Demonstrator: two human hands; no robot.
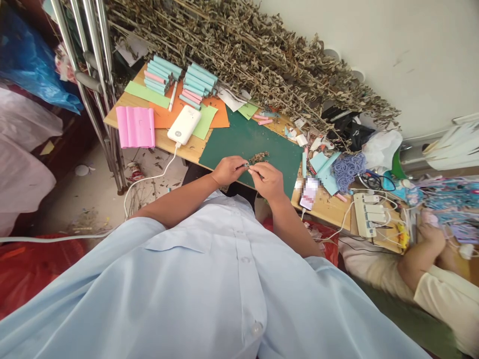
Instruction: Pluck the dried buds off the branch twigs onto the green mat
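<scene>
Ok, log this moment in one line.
left hand: pinching small item, unidentifiable; right hand: pinching same item; near: dried plant bits on green mat; also: white power bank, blue rolls

One head-worn view, facing forward and steeply down. Shirt (209,289) closest, filling the lower frame. Left hand (228,170) and right hand (270,180) near, mid-frame; worktop (194,148) beneath and beyond, aslant. Wall (422,55) farther, upper right. Wide field, edges stretched.

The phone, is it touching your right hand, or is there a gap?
Apart. The head view shows a strip of green mat plainly between the right hand and the phone.
</scene>
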